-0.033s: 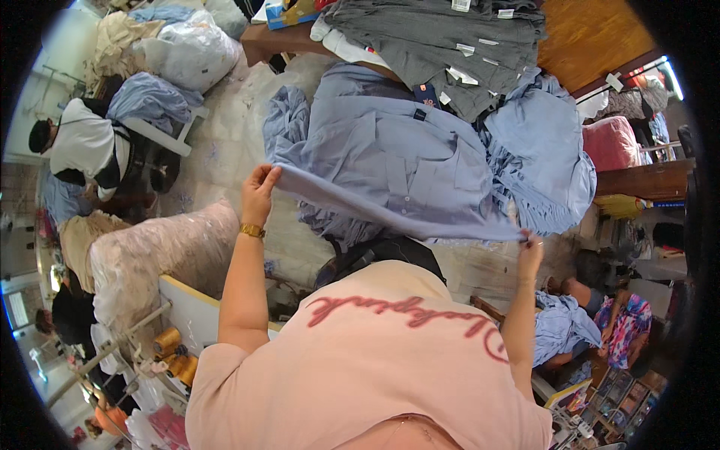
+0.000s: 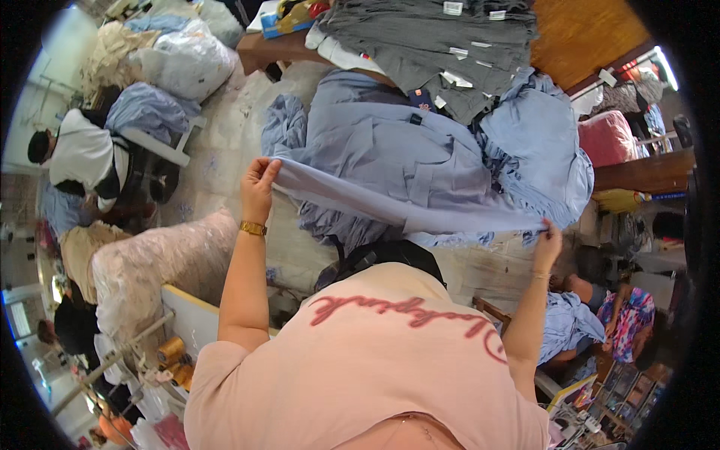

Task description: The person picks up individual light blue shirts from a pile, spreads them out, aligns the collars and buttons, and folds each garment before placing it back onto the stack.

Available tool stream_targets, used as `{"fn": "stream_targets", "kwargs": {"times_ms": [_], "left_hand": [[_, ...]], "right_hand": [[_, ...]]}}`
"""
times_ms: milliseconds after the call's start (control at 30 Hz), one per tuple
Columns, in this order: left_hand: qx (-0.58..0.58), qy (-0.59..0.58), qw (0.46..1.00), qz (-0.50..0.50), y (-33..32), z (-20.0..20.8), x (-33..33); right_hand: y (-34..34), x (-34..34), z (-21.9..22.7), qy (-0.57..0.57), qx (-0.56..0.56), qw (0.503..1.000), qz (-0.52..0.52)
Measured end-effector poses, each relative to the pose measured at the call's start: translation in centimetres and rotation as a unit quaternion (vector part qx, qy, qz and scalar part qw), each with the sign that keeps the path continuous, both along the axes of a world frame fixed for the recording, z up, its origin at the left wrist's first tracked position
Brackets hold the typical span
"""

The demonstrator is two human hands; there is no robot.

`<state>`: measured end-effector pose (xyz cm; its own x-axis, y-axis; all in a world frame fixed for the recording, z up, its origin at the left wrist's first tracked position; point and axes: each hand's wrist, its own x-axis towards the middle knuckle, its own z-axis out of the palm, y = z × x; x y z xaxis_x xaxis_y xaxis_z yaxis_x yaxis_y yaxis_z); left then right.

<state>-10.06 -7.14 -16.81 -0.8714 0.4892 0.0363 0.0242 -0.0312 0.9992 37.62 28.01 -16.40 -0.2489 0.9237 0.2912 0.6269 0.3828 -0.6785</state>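
Note:
A light blue buttoned shirt (image 2: 375, 165) with a dark neck label lies spread out in front of me. Its near edge is lifted and stretched between my hands. My left hand (image 2: 256, 184), a gold watch on its wrist, pinches the left end of that edge. Lower and farther right, my right hand (image 2: 549, 244) grips the other end, its fingers closed on the cloth. More blue garments (image 2: 544, 142) are heaped beside the shirt on the right. Beyond it, a stack of dark grey garments (image 2: 427, 45) with white tags overlaps the far side.
A blue box (image 2: 281, 22) sits at the far edge. On the left are a plastic-wrapped bundle (image 2: 161, 262), thread cones (image 2: 174, 349) and a person in a white top (image 2: 82, 146). Another person in patterned clothing (image 2: 630, 322) sits at the right, near a blue garment (image 2: 562, 326).
My right hand has moved outward to the right and slightly up, pulling the shirt's edge straighter. My left hand has risen slightly, still pinching its end.

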Motion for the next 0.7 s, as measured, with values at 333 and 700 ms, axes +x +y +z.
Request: {"fn": "stream_targets", "kwargs": {"times_ms": [333,700], "left_hand": [[0.193,0.213,0.951,-0.116,1.7,17.4,2.5],[0.056,0.148,0.958,-0.241,31.7,17.3,13.6]], "right_hand": [[-2.4,11.1,17.5,0.097,0.142,0.969,-0.179],[21.1,24.4,23.0,0.127,0.005,0.973,-0.194]]}}
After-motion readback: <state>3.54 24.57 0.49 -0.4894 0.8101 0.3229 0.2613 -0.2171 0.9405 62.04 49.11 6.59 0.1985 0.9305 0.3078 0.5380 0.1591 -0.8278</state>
